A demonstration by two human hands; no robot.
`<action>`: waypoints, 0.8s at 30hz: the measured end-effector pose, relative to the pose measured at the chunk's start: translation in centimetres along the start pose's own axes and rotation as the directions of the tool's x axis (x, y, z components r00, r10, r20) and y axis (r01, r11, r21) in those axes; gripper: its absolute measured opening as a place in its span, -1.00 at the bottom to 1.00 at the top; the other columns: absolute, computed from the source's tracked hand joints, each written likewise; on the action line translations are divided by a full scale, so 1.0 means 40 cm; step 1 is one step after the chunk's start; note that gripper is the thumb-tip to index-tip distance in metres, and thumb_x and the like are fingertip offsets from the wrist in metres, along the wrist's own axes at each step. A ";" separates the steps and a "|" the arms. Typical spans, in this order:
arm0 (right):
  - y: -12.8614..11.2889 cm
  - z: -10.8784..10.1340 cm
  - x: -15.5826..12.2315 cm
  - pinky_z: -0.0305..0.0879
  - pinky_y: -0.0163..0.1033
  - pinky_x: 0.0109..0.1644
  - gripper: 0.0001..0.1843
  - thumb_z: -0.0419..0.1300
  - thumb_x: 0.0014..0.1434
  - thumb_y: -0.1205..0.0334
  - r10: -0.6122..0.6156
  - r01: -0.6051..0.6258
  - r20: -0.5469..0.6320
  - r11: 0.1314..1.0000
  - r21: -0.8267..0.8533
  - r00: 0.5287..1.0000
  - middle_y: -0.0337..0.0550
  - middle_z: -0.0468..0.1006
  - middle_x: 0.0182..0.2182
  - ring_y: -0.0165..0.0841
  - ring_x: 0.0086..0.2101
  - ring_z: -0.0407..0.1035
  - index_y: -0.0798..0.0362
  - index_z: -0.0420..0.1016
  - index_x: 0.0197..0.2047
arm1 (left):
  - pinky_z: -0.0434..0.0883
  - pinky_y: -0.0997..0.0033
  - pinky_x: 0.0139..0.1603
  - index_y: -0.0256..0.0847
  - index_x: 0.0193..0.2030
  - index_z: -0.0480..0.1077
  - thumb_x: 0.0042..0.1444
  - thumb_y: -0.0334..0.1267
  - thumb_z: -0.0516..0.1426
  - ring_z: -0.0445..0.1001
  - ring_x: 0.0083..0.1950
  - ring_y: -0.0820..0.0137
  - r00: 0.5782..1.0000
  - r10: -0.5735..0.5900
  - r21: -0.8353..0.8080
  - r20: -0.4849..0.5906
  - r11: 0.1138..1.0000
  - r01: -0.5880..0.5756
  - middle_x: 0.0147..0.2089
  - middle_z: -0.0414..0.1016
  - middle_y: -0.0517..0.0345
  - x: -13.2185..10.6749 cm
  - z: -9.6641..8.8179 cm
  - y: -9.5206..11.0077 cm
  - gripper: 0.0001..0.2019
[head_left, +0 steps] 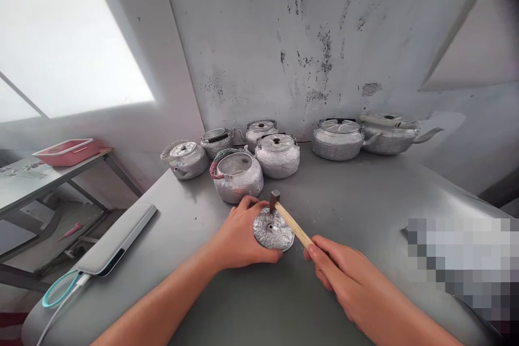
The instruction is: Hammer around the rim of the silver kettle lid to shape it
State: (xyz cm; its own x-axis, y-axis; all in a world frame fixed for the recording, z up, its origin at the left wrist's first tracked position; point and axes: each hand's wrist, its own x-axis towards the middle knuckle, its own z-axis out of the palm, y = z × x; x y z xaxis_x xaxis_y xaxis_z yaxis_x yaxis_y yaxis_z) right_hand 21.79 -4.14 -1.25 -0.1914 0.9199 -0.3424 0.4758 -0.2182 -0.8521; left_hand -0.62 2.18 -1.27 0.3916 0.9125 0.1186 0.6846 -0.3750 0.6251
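Observation:
My left hand [247,235] grips a round, crinkled silver kettle lid [279,232] by its rim, thumb at the near side and fingers at the far side. A small hole shows at the lid's middle. Wrapped round the pale wooden handle of a hammer [294,225], my right hand [336,267] is closed. The hammer's dark metal head is over the far part of the lid; whether it touches cannot be told. Just behind my left hand stands a lidless silver kettle [239,181] with a red and green wrapped handle.
Several more silver kettles [278,159] line the table's back by the stained wall. A grey power bank [117,243] with a white cable lies at left. A pixelated object [466,259] is at right. A pink basket [67,152] sits on a side table.

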 end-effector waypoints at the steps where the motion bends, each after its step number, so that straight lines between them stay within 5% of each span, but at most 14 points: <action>1: -0.001 -0.003 0.001 -0.13 -0.38 -0.62 -0.62 -0.15 0.42 -0.07 -0.007 0.007 0.002 1.000 -0.011 1.000 -0.42 0.04 -0.54 -0.46 -0.58 -0.12 -0.07 0.17 -0.36 | 0.32 0.03 0.27 -0.04 0.28 0.33 -0.24 -0.03 0.41 0.34 0.22 -0.04 1.000 -0.001 0.008 0.008 1.000 0.001 0.21 0.26 -0.03 0.000 -0.002 0.000 -0.15; 9: -0.040 -0.040 -0.020 0.02 -0.45 -0.75 -0.67 -0.16 0.41 0.06 -0.012 0.013 0.131 1.000 -0.005 0.991 -0.35 0.48 -0.52 -0.57 -0.79 0.14 -0.04 0.33 -0.24 | 0.32 0.00 0.25 -0.07 0.10 0.41 -0.30 -0.14 0.42 0.32 0.18 0.00 0.990 0.102 0.011 0.098 0.995 -0.103 0.09 0.33 0.01 0.010 -0.015 0.051 -0.28; 14: -0.063 -0.060 -0.025 -0.01 -0.47 -0.78 -0.67 -0.14 0.38 0.11 0.019 -0.019 0.060 1.000 0.008 0.998 -0.43 0.28 -0.60 -0.59 -0.81 0.13 -0.02 0.23 -0.40 | 0.42 0.16 0.12 -0.11 -0.04 0.47 -0.34 -0.13 0.45 0.38 0.10 0.02 0.978 0.169 -0.047 0.120 0.985 -0.164 -0.06 0.45 0.08 0.033 -0.012 0.078 -0.38; 24: -0.023 -0.040 -0.016 -0.05 -0.45 -0.72 -0.65 -0.22 0.43 0.02 0.104 -0.106 0.033 0.992 0.072 0.994 -0.49 0.10 -0.58 -0.57 -0.71 -0.08 -0.06 0.16 -0.35 | 0.39 0.18 0.21 -0.11 0.12 0.43 -0.40 0.05 0.49 0.39 0.16 0.08 0.993 0.099 -0.129 0.065 0.988 -0.090 0.14 0.37 0.03 0.024 0.015 0.043 -0.15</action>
State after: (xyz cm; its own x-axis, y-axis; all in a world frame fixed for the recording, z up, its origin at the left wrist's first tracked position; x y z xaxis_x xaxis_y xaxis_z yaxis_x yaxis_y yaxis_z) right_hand 22.85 -3.98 0.40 -0.1693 0.8808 -0.4422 0.4302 -0.3376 -0.8372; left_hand 1.32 2.32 -0.53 0.4965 0.8584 0.1291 0.5617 -0.4311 0.7062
